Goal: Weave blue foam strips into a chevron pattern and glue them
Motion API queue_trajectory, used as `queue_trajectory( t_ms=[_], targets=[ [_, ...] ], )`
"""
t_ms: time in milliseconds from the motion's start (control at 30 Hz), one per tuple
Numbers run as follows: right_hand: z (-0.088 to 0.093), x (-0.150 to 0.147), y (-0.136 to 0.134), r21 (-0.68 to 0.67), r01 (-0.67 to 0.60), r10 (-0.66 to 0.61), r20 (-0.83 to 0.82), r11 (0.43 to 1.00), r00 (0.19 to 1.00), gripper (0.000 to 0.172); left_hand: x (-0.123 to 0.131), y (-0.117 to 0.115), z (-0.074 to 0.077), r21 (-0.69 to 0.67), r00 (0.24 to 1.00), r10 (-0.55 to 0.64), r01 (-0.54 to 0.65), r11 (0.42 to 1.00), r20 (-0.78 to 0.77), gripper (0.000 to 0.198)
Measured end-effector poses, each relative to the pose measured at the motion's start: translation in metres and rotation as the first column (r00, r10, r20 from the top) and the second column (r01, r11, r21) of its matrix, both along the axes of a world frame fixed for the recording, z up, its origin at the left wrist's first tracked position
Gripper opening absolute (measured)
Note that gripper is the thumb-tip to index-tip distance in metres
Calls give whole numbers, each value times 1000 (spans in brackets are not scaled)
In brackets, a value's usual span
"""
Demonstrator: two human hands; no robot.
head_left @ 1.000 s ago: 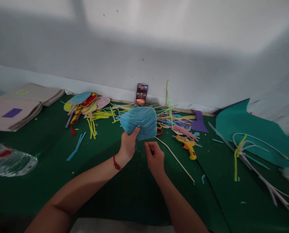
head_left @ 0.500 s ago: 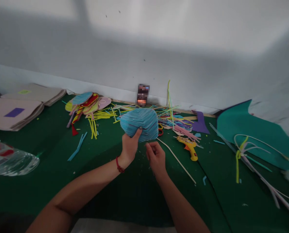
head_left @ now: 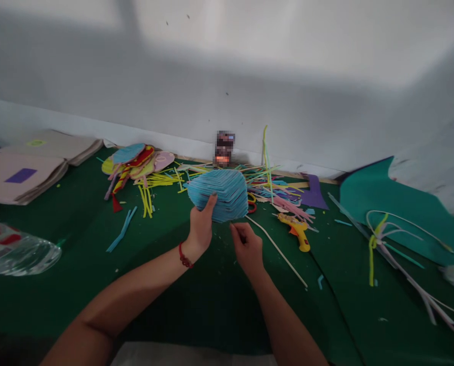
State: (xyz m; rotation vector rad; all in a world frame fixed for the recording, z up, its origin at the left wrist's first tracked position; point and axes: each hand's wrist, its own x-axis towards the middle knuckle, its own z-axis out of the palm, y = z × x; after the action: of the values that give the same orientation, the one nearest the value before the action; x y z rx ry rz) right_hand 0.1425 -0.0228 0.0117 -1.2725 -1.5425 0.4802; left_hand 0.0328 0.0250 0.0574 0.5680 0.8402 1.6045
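A blue fan-shaped panel [head_left: 227,190], covered in rows of fuzzy-looking strips, is held up over the table. My left hand [head_left: 202,226] grips it at its lower left, with the thumb lying across the front and the fingers behind. My right hand [head_left: 247,244] is closed in a pinch just below the panel's bottom edge; whatever is between its fingertips is too small to tell. Behind the panel lies a heap of coloured strips [head_left: 283,195]. From beside it a thin pale stick [head_left: 278,251] slants toward the lower right.
A yellow glue gun [head_left: 297,231] with a black cord lies to the right. A teal sheet [head_left: 398,203] and tied strips are farther right. On the left are a clear bottle [head_left: 24,251], cardboard pieces [head_left: 39,178] and several colourful fans [head_left: 135,160]. A white wall [head_left: 227,66] rises behind.
My left hand has shifted slightly left, its thumb sliding a little up and left on the blue panel. My right hand has turned slightly and stays under the panel's edge.
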Motion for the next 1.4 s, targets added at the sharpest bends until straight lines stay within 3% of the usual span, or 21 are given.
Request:
queue_trajectory(
  t_ms=[200, 433, 767, 933, 1067, 1233, 1400],
  targets=[
    [2, 1, 0, 5, -35, 35, 55, 999, 998, 20, -5, 4, 4, 15, 1000, 8, -8, 1000, -24, 40],
    [0, -4, -4, 19, 6, -5, -26, 1000, 1000, 21, -7, -4, -3, 132, 909, 245, -212, 968, -338, 28],
    [-3, -4, -4, 33, 70, -69, -42, 997, 997, 22, -2, -2, -5, 75, 957, 152, -137, 988, -247, 33],
    [2, -7, -4, -88, -28, 5, -251, 996, 968, 26, 0, 2, -6, 61, 991, 70, -63, 996, -110, 36],
    [4, -7, 1, -181, -227, 102, -522, 957, 847, 29, 2, 3, -8, 48, 1000, -12, 12, 999, -8, 41],
    [2, -8, 3, -194, -377, 138, -706, 905, 695, 26, -2, 0, -8, 70, 975, 100, -87, 994, -201, 36],
    [5, -10, 0, -200, -314, 100, -678, 928, 728, 29, -4, -4, -8, 137, 897, 229, -191, 972, -378, 27]
  ],
)
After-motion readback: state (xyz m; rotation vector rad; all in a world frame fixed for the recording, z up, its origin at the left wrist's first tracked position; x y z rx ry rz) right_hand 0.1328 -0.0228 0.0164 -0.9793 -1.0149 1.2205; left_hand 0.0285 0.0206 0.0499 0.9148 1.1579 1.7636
